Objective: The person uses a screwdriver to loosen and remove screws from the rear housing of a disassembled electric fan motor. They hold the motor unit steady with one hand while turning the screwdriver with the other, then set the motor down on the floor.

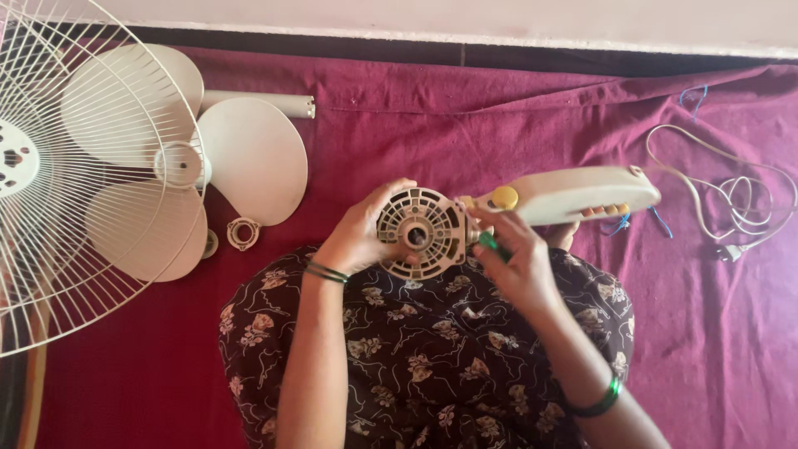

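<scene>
Left grip (359,237) clasps the round motor housing (420,233); right grip (519,262) pinches a green screwdriver (492,244) at its edge. Fan blade (249,162) lies left.

We hold a beige fan motor housing (424,233) in our left hand (359,237), while our right hand (519,262) grips a green-handled tool (490,243) at its side. Fan blades (249,158) and a wire guard (75,166) lie beside us on maroon cloth (465,125).

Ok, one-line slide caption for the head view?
Left hand steadies fan motor; right hand works a green-handled tool, fan blade lying nearby.
</scene>
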